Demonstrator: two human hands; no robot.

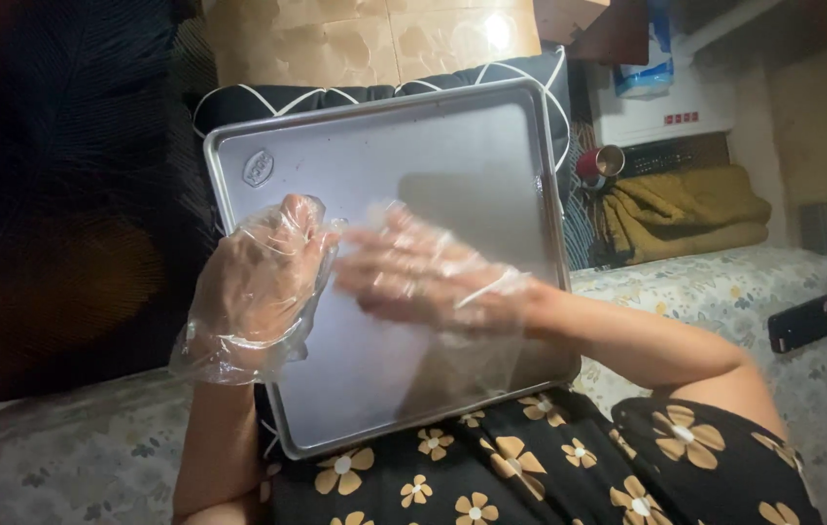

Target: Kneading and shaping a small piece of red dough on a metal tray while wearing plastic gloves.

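The right hand is smeared by motion blur, so its fingers inside the clear glove cannot be told apart, nor whether they touch the metal tray beneath. Both hands hide the tray's middle, and its near edge sinks behind the flowered black cloth below the wrists. Left of the left hand, a dark mass is too dim to identify.
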